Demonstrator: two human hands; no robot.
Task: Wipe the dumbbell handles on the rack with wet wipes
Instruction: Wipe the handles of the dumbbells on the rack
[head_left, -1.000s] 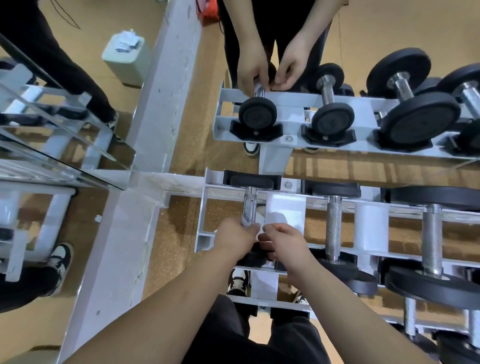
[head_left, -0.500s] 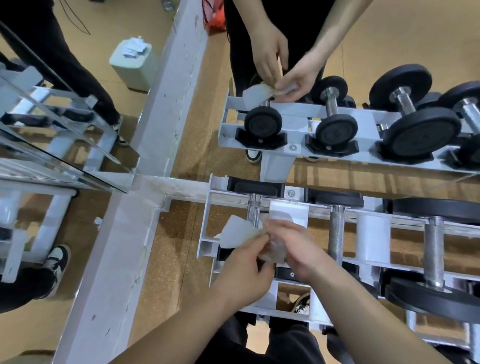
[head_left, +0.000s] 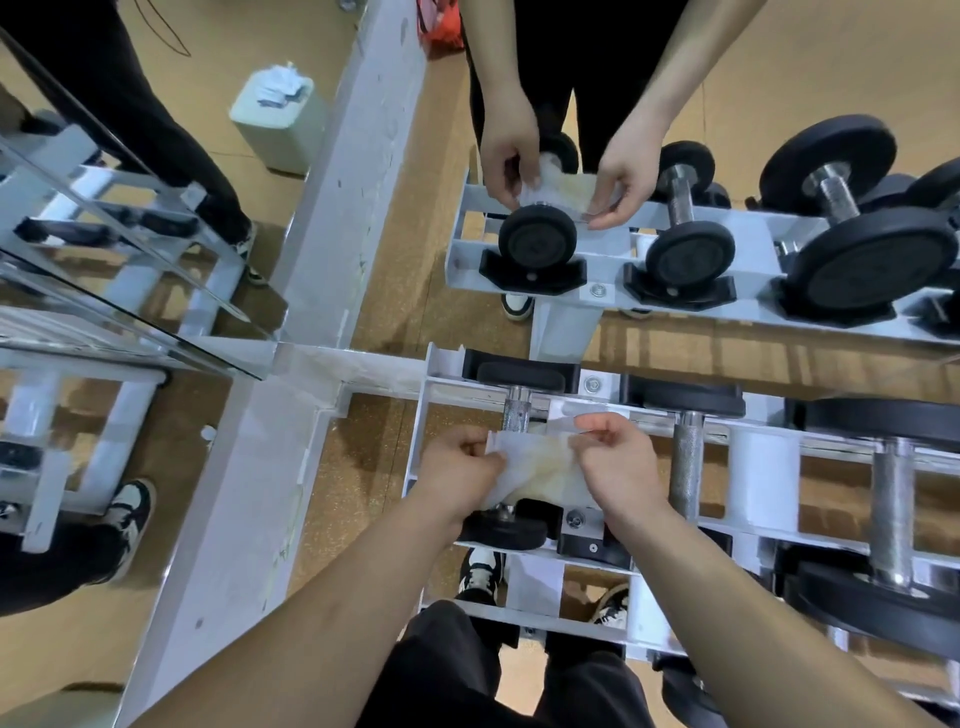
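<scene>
Now both hands hold a wet wipe (head_left: 540, 465) spread open over the leftmost dumbbell (head_left: 503, 532) on the top tier of the white rack (head_left: 422, 431). The left hand (head_left: 457, 462) pinches the wipe's left edge, its fingers curled in against the thumb and clamped on the sheet. The right hand (head_left: 618, 462) pinches the right edge between thumb and fingers, also clamped on it. Stretched this way, the wipe's long side runs left to right and crosses the dumbbell's knurled metal handle (head_left: 515, 413), whose long axis runs near to far. The far stretch of the handle shows bare beyond the wipe and meets the far black head (head_left: 519, 375), which sits in a black cradle; the dumbbell's near end pokes out beneath the left wrist. Whether the wipe actually touches the handle cannot be told, since the sheet hides that part. Just to the right a second dumbbell (head_left: 687, 457) lies parallel, its handle also pointing near to far, and a larger dumbbell (head_left: 891, 499) lies further right in the same direction. Beyond the rack a mirror (head_left: 805, 62) repeats the rack, the two hands and the stretched wipe.
</scene>
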